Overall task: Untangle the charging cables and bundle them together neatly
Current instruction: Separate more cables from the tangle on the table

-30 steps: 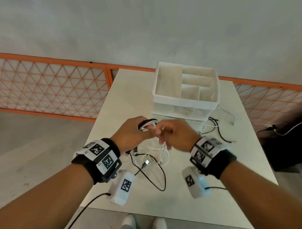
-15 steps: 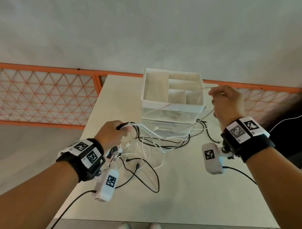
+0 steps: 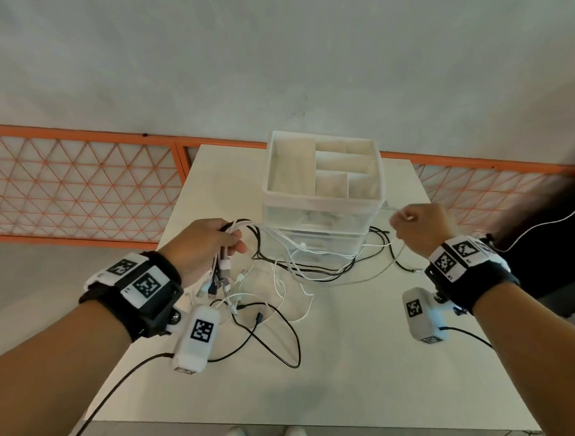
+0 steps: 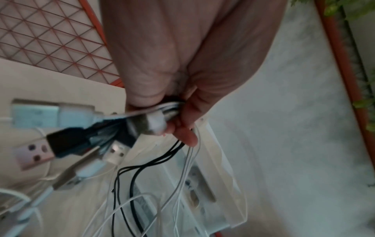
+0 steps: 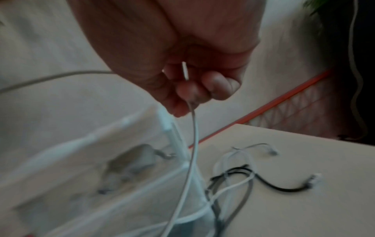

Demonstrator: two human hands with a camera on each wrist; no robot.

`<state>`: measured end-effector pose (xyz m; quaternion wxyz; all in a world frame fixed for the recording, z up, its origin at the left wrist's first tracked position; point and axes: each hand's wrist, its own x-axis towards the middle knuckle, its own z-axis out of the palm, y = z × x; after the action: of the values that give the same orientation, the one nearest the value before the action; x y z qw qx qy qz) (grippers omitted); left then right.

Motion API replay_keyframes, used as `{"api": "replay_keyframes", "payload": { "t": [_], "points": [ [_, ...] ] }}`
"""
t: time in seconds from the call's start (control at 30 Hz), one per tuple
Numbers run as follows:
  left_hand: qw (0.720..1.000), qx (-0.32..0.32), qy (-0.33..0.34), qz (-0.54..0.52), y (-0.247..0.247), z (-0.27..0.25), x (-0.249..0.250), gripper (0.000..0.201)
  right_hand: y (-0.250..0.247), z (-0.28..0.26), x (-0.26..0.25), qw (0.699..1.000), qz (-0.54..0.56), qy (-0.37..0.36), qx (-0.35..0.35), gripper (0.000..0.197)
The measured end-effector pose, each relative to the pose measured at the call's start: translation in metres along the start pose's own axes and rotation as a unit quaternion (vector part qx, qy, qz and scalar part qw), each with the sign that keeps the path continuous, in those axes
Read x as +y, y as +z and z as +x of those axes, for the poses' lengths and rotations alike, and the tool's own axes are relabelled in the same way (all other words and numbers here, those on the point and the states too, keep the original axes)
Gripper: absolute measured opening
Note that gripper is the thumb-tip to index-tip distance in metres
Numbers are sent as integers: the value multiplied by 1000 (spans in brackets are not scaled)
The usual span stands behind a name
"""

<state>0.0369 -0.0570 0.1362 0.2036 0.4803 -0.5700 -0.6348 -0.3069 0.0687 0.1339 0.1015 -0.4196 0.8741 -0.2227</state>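
A pale worktop point(image 3: 350, 362) by an orange mesh rail carries the charging cables point(image 3: 301, 269): light, limp, snag-prone. The left hand point(image 3: 205, 250) clamps their plug ends; the right hand point(image 3: 420, 229) pinches one white strand, best drawn gently near its end

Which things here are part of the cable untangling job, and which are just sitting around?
Part of the job:
- bunch of black and white cables, gripped by the left hand
- single white cable, pinched by the right hand
- loose cables on the table

Just lying about:
- white divided organizer box
- orange lattice railing
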Motion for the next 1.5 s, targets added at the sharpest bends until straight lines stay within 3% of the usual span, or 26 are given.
{"api": "replay_keyframes", "payload": {
  "t": [0.1,0.17,0.2,0.27,0.33,0.37,0.43,0.53,0.6,0.7,0.77,0.87,1.03,1.17,1.27,1.37,1.43,1.5],
  "points": [
    [1000,11,-15,-25,-8,-2,3,28,0,-2,20,993,-44,112,-2,31],
    [1000,3,-26,-12,-4,-3,2,31,0,-3,18,991,-26,132,-16,41],
    [999,-5,-33,-7,-2,-4,1,31,-2,-4,11,992,12,123,-13,43],
    [999,-28,-45,-1,6,-5,1,27,-9,-5,-8,979,188,84,12,36],
    [998,-50,-43,14,15,-5,1,18,-17,-5,-32,927,372,42,11,24],
    [997,-57,-39,27,20,-5,2,19,-17,-4,-41,912,410,8,-1,19],
    [997,-57,-22,52,26,-4,3,31,-15,-1,-54,922,385,-48,12,10],
    [996,-34,3,85,25,-5,6,39,-13,6,-50,977,186,-55,84,30],
    [993,-31,14,117,18,-7,9,48,-17,11,-41,978,118,-97,145,44],
    [994,-33,11,105,8,-8,7,69,-27,17,-35,961,110,-153,201,47],
    [995,-43,19,86,6,-10,5,73,-27,19,-32,974,103,-133,152,39],
    [995,-57,38,75,11,-12,3,56,-9,20,-20,991,106,-77,1,14],
    [996,-65,16,58,16,-10,6,38,27,9,31,992,3,12,-129,30],
    [996,-60,-19,68,12,-8,3,34,45,-4,52,974,-54,63,-209,45],
    [995,-48,-15,89,14,-6,1,41,51,-9,33,967,-119,33,-224,60],
    [994,-64,14,88,23,-6,6,34,46,-24,-13,970,-22,-75,-229,75],
    [990,-90,41,103,31,-8,10,25,45,-43,-56,936,93,-136,-311,85],
    [983,-114,63,126,39,-11,15,19,58,-56,-83,911,101,-186,-353,79]
  ]
}}
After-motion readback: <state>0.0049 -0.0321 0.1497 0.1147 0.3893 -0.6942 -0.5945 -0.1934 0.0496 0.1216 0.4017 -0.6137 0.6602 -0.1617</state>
